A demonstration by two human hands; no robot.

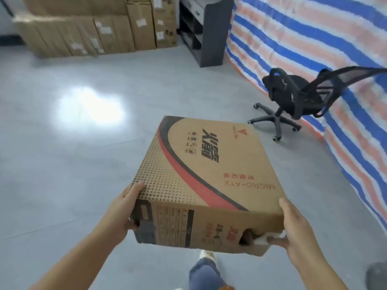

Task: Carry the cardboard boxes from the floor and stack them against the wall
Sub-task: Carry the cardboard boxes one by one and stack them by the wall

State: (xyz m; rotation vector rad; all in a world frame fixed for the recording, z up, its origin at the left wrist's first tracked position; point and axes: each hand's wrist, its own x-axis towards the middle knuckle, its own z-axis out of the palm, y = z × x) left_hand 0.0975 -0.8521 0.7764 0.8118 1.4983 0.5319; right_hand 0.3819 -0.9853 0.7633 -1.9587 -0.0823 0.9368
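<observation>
My hands, left [127, 208] and right [293, 231], each grip a near corner of the cardboard box [209, 181], fingers curled round its sides, so it rides flat off the floor [73, 153]. Office chair [293, 97] sits off to the right. Stacked boxes [94, 28] wait against the far wall, likely my drop point.

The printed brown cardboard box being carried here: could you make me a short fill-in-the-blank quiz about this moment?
1. The printed brown cardboard box is held by ___ hands, the left hand and the right hand.
2. The black mesh office chair stands in front of a ___ tarp with blue, orange and white bands.
3. Latin letters on the box read MICRO-___.
4. The stack of plain cardboard boxes stands to the ___ of the dark shelf unit.

Missing words: two; striped; ATX; left
</observation>
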